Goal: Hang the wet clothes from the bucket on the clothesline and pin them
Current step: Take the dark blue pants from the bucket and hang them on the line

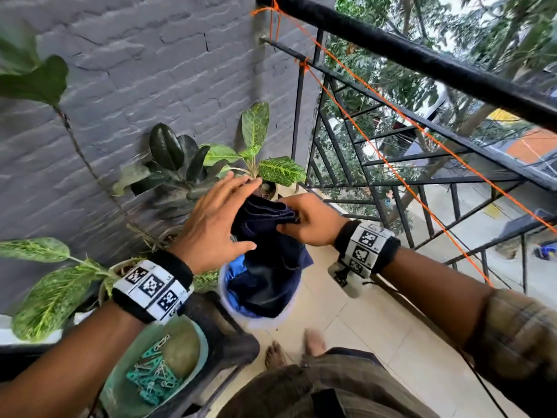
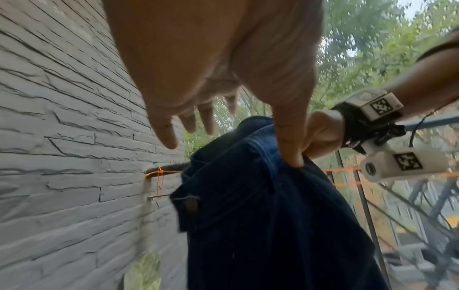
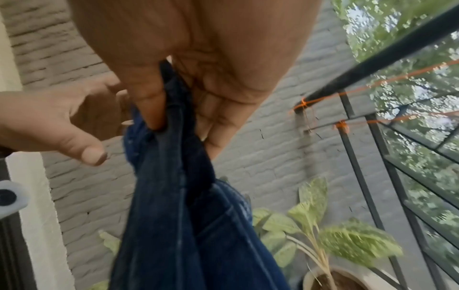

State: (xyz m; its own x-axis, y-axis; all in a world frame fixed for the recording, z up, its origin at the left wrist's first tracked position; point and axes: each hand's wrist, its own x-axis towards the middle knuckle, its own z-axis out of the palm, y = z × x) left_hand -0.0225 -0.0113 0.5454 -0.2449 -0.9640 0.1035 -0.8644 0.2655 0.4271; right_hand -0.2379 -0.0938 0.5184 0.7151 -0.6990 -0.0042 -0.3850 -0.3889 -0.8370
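Note:
A pair of dark blue jeans hangs partly lifted out of the white bucket, which holds more blue cloth. My right hand grips the bunched top edge of the jeans, thumb on one side and fingers on the other, as the right wrist view shows. Beside them on the left is my left hand, fingers straight and spread, its thumb touching the denim. Two orange clotheslines run along the black railing to the right, above the hands.
A green basin with teal clothespins sits on a dark stool at lower left. Potted plants stand against the grey brick wall behind the bucket. Bare feet stand on the tiled floor.

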